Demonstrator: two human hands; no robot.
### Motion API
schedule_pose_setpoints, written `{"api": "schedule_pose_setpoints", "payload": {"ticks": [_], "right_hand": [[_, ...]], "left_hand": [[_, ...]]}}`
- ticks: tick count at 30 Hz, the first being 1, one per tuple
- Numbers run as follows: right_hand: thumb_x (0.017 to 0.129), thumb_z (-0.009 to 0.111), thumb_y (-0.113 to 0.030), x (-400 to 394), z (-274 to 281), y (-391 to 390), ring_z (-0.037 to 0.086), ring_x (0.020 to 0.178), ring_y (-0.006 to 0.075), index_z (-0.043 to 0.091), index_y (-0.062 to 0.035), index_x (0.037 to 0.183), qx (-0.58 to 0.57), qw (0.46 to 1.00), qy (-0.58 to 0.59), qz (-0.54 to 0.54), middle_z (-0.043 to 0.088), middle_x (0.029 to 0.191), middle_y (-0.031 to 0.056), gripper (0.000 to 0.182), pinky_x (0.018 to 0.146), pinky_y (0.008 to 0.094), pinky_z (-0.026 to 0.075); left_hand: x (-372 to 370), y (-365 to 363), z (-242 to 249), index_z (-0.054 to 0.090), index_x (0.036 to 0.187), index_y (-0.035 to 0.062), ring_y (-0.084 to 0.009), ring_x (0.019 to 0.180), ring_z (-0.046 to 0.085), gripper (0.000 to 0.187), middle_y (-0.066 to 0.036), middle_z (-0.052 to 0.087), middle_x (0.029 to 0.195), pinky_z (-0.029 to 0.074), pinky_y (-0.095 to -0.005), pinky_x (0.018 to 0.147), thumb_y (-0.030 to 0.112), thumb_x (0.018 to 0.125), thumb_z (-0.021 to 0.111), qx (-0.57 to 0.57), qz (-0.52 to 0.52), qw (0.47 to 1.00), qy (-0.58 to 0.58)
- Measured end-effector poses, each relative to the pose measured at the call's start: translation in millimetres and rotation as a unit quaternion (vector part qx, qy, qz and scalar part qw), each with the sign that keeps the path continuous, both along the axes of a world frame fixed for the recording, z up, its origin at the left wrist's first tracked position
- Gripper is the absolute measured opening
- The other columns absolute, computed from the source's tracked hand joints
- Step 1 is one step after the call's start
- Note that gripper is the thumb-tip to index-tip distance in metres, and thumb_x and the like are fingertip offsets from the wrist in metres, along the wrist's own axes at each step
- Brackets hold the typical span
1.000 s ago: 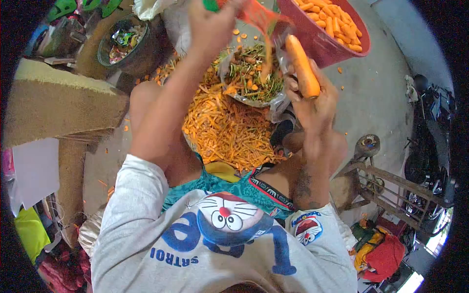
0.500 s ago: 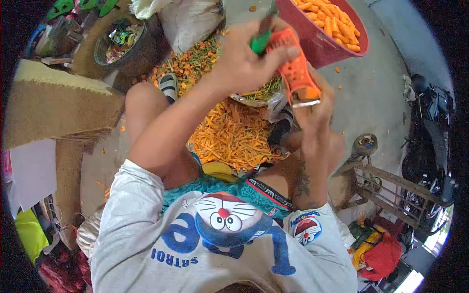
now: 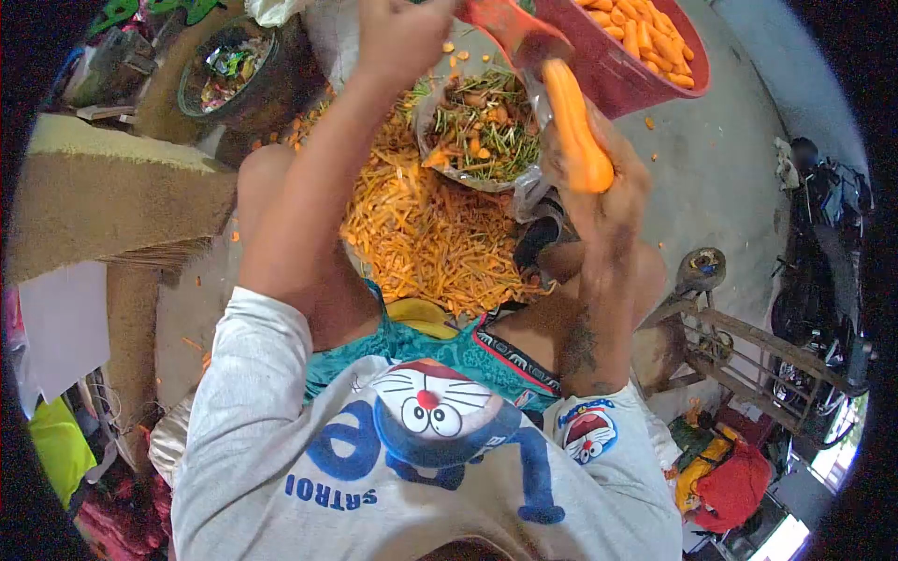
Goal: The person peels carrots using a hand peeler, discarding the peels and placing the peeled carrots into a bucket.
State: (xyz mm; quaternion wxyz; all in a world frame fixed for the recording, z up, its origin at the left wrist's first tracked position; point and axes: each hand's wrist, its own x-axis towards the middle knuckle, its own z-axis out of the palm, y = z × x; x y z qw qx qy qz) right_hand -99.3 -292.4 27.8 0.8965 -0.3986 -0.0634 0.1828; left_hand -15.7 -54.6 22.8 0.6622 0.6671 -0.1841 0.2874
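My right hand (image 3: 608,210) grips a long orange carrot (image 3: 572,126) by its lower end and holds it upright over my knee. My left hand (image 3: 402,37) is raised at the top of the view, closed on an orange peeler (image 3: 505,26) that is blurred just above the carrot's tip. Beneath both hands lies a heap of orange carrot peelings (image 3: 430,234) on the floor between my legs. A clear plastic bag (image 3: 482,131) of green tops and scraps sits behind the heap.
A red tub (image 3: 655,79) of peeled carrots stands at the top right. A dark bucket (image 3: 234,79) is at the top left, next to a brown sack (image 3: 112,196). On the right are a metal frame (image 3: 748,351) and a motorbike (image 3: 828,271).
My left hand has swung the peeler up and away from the carrot, back to the top of the view. The carrot, covered by the peeler half a second ago, shows in full.
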Motion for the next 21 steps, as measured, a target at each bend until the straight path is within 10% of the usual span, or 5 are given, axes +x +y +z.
{"api": "schedule_pose_setpoints", "payload": {"ticks": [2, 5, 8, 17, 21], "right_hand": [[0.102, 0.054, -0.03, 0.2, 3.4, 1.7, 0.064, 0.083, 0.0166, 0.052, 0.0049, 0.142, -0.088, 0.991, 0.035, -0.089, 0.068, 0.105, 0.0095, 0.053, 0.066, 0.0284, 0.05], [0.101, 0.055, -0.027, 11.0, -5.3, -8.8, 0.066, 0.09, 0.0183, 0.051, 0.006, 0.143, 0.047, 0.996, 0.006, 0.07, 0.068, 0.113, 0.0116, 0.053, 0.072, 0.028, 0.053], [0.102, 0.054, -0.025, -1.2, 14.6, 9.1, 0.066, 0.088, 0.0188, 0.05, 0.0071, 0.144, -0.081, 0.983, 0.102, -0.133, 0.069, 0.115, 0.0132, 0.053, 0.068, 0.028, 0.051], [0.104, 0.051, -0.024, 15.8, -17.3, -23.4, 0.069, 0.095, 0.0202, 0.055, 0.0067, 0.139, 0.125, 0.984, -0.006, 0.126, 0.069, 0.117, 0.0151, 0.047, 0.079, 0.0314, 0.058], [0.103, 0.051, -0.025, -6.3, 22.8, 20.4, 0.064, 0.082, 0.0165, 0.058, 0.0052, 0.136, -0.094, 0.983, 0.015, -0.156, 0.069, 0.109, 0.012, 0.045, 0.066, 0.0286, 0.052]], "left_hand": [[2.8, 4.9, 0.8, 0.063, 0.096, 0.0032, -0.0105, 0.071, 0.063, 0.009, -0.001, 0.065, 0.083, 0.052, -0.0279, 0.064, 0.01, 0.099, 0.069, -0.067, -0.021, 0.996, 0.046], [-26.0, -26.9, -6.4, 0.07, 0.099, 0.0037, -0.0084, 0.074, 0.065, 0.017, 0.0, 0.069, 0.082, 0.054, -0.0277, 0.067, 0.017, 0.092, 0.077, -0.124, -0.033, 0.976, 0.175], [-50.7, -49.2, 13.0, 0.07, 0.1, 0.0038, -0.0093, 0.073, 0.065, 0.018, 0.0, 0.069, 0.082, 0.054, -0.0275, 0.066, 0.017, 0.091, 0.078, 0.056, -0.085, 0.995, -0.013], [-13.1, -22.3, -9.4, 0.07, 0.1, 0.0023, -0.0095, 0.073, 0.064, 0.019, -0.001, 0.07, 0.084, 0.053, -0.0267, 0.066, 0.016, 0.091, 0.079, -0.091, 0.033, 0.989, 0.11], [-53.4, -50.8, 10.0, 0.07, 0.1, 0.0026, -0.01, 0.076, 0.065, 0.019, -0.001, 0.071, 0.086, 0.053, -0.0288, 0.068, 0.019, 0.093, 0.076, 0.053, -0.036, 0.998, 0.017]]}}
